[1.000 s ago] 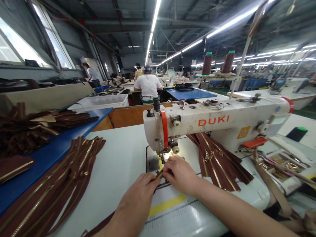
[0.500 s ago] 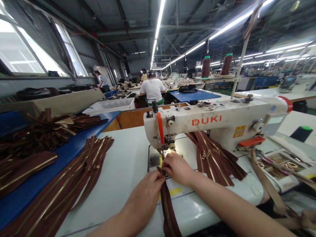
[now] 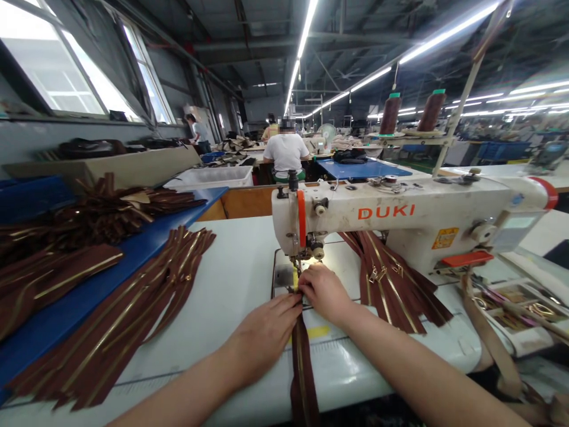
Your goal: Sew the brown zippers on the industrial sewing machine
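Brown cloth with a gold-coloured line down its middle makes up the zipper [image 3: 303,367], which runs from the hands at the sewing machine [image 3: 395,207] toward the near edge of the pale table [image 3: 240,261]. The right hand [image 3: 323,292] is curled, thumb and forefinger pinching the zipper at its far part, just beside the needle area. The left hand [image 3: 267,329] lies just to the left, its fingers stretched out and close together, their tips over the zipper — whether its thumb grips from below is hidden, so I cannot tell.

To the right of the hands, more zippers [image 3: 391,287] fan out partly under the machine's arm, some with metal pulls. On the left, a long bundle [image 3: 146,302] of brown zippers lies slantwise on the pale table. Beyond it, a blue board [image 3: 146,252] carries a larger heap [image 3: 84,213] of similar strips.

Far to the right sits a tray [image 3: 518,341] of small items — some of them ring-shaped. Two brown thread spools [image 3: 391,114] stand behind the machine, and a person in a white shirt [image 3: 287,153] sits farther off, back turned.
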Demonstrator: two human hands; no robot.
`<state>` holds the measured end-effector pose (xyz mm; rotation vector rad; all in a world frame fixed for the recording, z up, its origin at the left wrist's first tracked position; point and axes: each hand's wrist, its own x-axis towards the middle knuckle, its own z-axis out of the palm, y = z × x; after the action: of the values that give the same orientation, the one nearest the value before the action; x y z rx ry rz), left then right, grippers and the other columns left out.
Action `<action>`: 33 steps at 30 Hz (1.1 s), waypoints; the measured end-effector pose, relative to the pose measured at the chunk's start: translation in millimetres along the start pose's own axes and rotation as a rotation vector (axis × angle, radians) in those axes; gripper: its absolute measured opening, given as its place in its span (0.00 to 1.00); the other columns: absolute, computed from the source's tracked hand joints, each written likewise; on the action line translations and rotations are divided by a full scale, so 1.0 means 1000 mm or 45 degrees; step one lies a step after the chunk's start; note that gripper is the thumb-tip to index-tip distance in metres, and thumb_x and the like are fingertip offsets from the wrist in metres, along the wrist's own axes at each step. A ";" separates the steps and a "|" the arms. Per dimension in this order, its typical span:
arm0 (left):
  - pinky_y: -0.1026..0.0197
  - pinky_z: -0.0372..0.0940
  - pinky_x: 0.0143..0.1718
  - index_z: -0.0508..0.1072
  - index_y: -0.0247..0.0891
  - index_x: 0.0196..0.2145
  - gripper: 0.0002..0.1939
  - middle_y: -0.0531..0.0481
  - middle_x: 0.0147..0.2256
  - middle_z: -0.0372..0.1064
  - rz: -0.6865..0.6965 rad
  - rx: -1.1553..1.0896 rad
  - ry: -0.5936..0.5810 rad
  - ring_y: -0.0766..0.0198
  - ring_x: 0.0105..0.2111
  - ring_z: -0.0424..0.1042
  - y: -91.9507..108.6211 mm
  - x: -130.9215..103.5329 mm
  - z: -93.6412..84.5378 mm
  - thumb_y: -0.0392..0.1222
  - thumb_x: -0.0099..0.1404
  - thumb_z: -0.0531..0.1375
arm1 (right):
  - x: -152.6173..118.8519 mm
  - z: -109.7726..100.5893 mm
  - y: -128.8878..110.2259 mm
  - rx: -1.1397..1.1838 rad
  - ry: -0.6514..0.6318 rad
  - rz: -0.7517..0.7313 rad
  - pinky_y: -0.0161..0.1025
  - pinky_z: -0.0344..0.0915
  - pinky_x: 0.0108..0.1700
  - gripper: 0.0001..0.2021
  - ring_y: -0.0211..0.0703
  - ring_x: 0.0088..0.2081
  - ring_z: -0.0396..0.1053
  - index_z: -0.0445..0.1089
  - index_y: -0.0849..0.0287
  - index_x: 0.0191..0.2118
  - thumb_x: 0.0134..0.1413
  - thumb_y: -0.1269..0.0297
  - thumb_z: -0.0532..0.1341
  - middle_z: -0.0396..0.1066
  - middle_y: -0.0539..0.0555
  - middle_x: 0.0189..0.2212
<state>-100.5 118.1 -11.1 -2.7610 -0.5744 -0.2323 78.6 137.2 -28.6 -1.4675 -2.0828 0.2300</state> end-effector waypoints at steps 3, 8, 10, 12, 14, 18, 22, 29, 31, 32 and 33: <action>0.56 0.63 0.54 0.70 0.28 0.48 0.18 0.40 0.49 0.71 -0.009 -0.040 0.003 0.57 0.52 0.68 -0.003 0.000 0.003 0.29 0.65 0.46 | -0.007 -0.003 0.003 0.033 0.057 0.018 0.35 0.60 0.39 0.06 0.41 0.37 0.65 0.71 0.61 0.33 0.56 0.74 0.56 0.69 0.54 0.32; 0.55 0.63 0.55 0.68 0.30 0.50 0.17 0.41 0.51 0.70 -0.096 -0.201 0.011 0.58 0.53 0.67 -0.012 0.004 0.013 0.29 0.65 0.48 | -0.025 -0.011 0.005 0.097 0.098 -0.192 0.36 0.61 0.39 0.06 0.42 0.36 0.66 0.71 0.60 0.32 0.57 0.71 0.57 0.70 0.53 0.30; 0.54 0.64 0.54 0.68 0.32 0.50 0.17 0.41 0.51 0.70 -0.141 -0.266 0.023 0.59 0.52 0.67 -0.017 0.006 0.016 0.30 0.65 0.49 | -0.029 -0.013 0.004 0.064 0.062 -0.302 0.37 0.62 0.40 0.06 0.42 0.36 0.66 0.71 0.60 0.33 0.57 0.70 0.57 0.70 0.53 0.30; 0.54 0.64 0.54 0.68 0.32 0.49 0.16 0.41 0.50 0.70 -0.161 -0.307 0.043 0.59 0.52 0.67 -0.020 0.009 0.018 0.30 0.66 0.49 | -0.029 -0.015 0.002 0.013 0.031 -0.388 0.38 0.63 0.41 0.06 0.43 0.36 0.66 0.71 0.60 0.38 0.57 0.70 0.57 0.72 0.54 0.32; 0.54 0.64 0.54 0.68 0.33 0.49 0.16 0.41 0.50 0.70 -0.173 -0.331 0.052 0.60 0.52 0.67 -0.023 0.010 0.018 0.30 0.66 0.49 | -0.028 -0.016 -0.001 -0.060 -0.001 -0.419 0.39 0.63 0.43 0.08 0.44 0.37 0.66 0.71 0.60 0.40 0.57 0.71 0.57 0.72 0.54 0.33; 0.54 0.64 0.54 0.68 0.33 0.49 0.16 0.41 0.51 0.69 -0.182 -0.329 0.056 0.60 0.52 0.67 -0.024 0.011 0.021 0.30 0.66 0.48 | -0.025 -0.016 -0.005 -0.181 -0.052 -0.403 0.40 0.64 0.43 0.09 0.45 0.37 0.66 0.73 0.61 0.36 0.59 0.69 0.55 0.72 0.55 0.32; 0.54 0.65 0.53 0.67 0.33 0.50 0.17 0.41 0.50 0.70 -0.186 -0.331 0.080 0.59 0.52 0.68 -0.027 0.011 0.027 0.31 0.66 0.48 | -0.023 -0.014 -0.005 -0.204 -0.045 -0.393 0.39 0.64 0.43 0.08 0.45 0.38 0.65 0.72 0.61 0.35 0.59 0.69 0.55 0.72 0.54 0.32; 0.53 0.66 0.52 0.66 0.34 0.51 0.18 0.40 0.50 0.70 -0.192 -0.363 0.141 0.59 0.52 0.68 -0.033 0.015 0.031 0.30 0.65 0.48 | -0.019 -0.007 -0.002 -0.261 -0.010 -0.375 0.39 0.63 0.42 0.07 0.45 0.36 0.65 0.71 0.60 0.34 0.59 0.70 0.56 0.71 0.53 0.32; 0.53 0.66 0.52 0.67 0.32 0.50 0.18 0.39 0.49 0.70 -0.174 -0.359 0.161 0.59 0.52 0.68 -0.033 0.015 0.030 0.29 0.65 0.47 | -0.019 -0.006 -0.001 -0.266 -0.008 -0.374 0.39 0.63 0.41 0.07 0.45 0.36 0.64 0.71 0.60 0.34 0.59 0.70 0.56 0.71 0.54 0.32; 0.53 0.66 0.52 0.67 0.31 0.50 0.18 0.38 0.49 0.70 -0.165 -0.354 0.164 0.59 0.52 0.68 -0.033 0.014 0.029 0.29 0.65 0.47 | -0.020 -0.006 -0.002 -0.262 -0.018 -0.371 0.40 0.63 0.41 0.07 0.45 0.36 0.64 0.71 0.60 0.34 0.58 0.70 0.56 0.71 0.54 0.32; 0.54 0.66 0.52 0.67 0.31 0.50 0.18 0.38 0.49 0.70 -0.153 -0.352 0.164 0.59 0.52 0.68 -0.033 0.014 0.029 0.29 0.65 0.47 | -0.020 -0.007 -0.002 -0.249 -0.030 -0.369 0.40 0.63 0.42 0.07 0.45 0.37 0.65 0.71 0.61 0.34 0.58 0.70 0.56 0.71 0.54 0.32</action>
<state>-99.0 161.2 -26.4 -2.9470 -0.7226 -0.5514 85.4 116.9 -29.2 -1.2516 -2.3590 -0.0718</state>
